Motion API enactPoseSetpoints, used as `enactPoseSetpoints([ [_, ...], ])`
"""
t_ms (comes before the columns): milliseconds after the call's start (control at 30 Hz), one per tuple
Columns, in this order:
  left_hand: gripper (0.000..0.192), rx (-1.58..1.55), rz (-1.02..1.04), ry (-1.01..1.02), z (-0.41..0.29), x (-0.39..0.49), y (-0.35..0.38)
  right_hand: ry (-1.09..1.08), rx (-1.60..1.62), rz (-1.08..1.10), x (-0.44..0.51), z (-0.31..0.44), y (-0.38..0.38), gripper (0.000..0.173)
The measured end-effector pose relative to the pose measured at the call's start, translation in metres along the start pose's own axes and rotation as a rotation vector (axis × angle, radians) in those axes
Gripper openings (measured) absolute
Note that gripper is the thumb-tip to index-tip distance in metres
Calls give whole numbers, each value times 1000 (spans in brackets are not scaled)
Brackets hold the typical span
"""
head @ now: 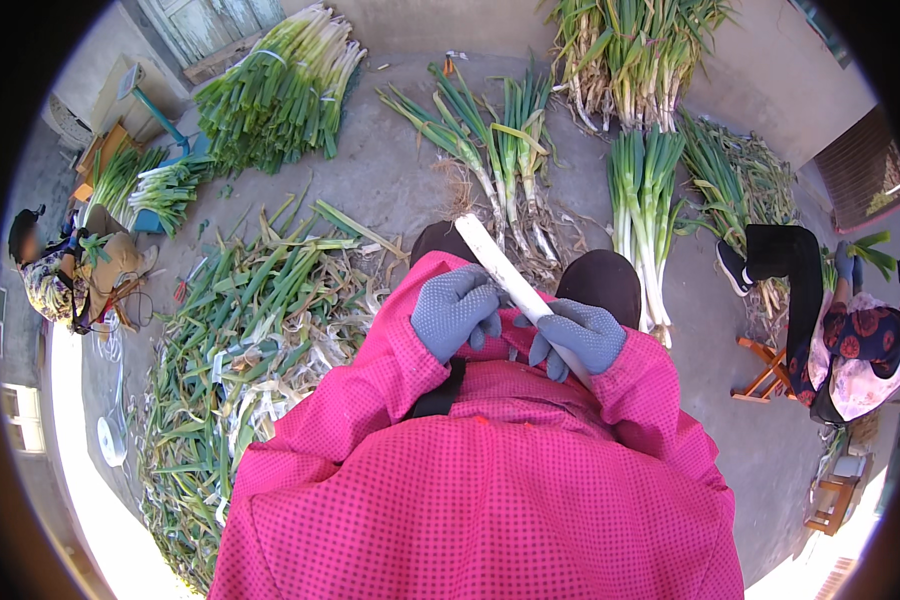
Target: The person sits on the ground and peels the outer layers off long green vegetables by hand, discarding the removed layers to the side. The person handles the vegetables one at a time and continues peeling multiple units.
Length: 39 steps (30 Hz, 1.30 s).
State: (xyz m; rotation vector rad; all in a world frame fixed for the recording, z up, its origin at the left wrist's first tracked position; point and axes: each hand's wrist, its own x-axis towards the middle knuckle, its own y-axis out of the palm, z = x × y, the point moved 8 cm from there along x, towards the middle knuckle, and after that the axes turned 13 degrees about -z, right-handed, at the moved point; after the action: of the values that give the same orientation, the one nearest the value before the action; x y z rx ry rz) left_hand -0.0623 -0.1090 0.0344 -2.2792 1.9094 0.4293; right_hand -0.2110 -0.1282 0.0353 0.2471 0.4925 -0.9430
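Note:
A long white Welsh onion stalk [502,264] slants across my lap, its root end pointing away from me. My right hand [581,336], in a grey dotted glove, grips it lower down. Beside the stalk is my left hand [457,311], gloved alike, with its fingers curled; whether they pinch anything is hidden. Untrimmed onions with roots and dry skins [506,172] lie on the ground just beyond my knees. To the right of them lies a row of cleaned onions [641,217] with white stems.
A heap of stripped leaves [270,322] spreads at my left. Tied onion bundles [277,82] stand at the back left, untrimmed ones [637,60] at the back right. One person [67,270] sits far left, another [862,330] far right near a wooden folding stool [765,371].

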Motion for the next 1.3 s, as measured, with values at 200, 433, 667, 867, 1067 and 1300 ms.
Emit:
enactPoseSetpoints([
  [200,30,-243,-382,244,-10,18,-52,-49,13,-26,4,4,-2,38],
  [433,25,-168,51,-54,3,2,5,-47,-138,-73,7,-12,10,41],
  [667,32,-244,69,1,6,4,-12,-8,-146,-39,8,-15,11,40],
  [867,24,-104,3,17,9,10,-26,-52,-179,-62,7,-15,18,39],
  [1067,25,-185,94,-28,12,2,-15,-16,-160,-56,8,-13,13,40],
  [1300,39,-167,121,-28,20,9,-15,-8,-146,-14,10,-19,14,40],
])
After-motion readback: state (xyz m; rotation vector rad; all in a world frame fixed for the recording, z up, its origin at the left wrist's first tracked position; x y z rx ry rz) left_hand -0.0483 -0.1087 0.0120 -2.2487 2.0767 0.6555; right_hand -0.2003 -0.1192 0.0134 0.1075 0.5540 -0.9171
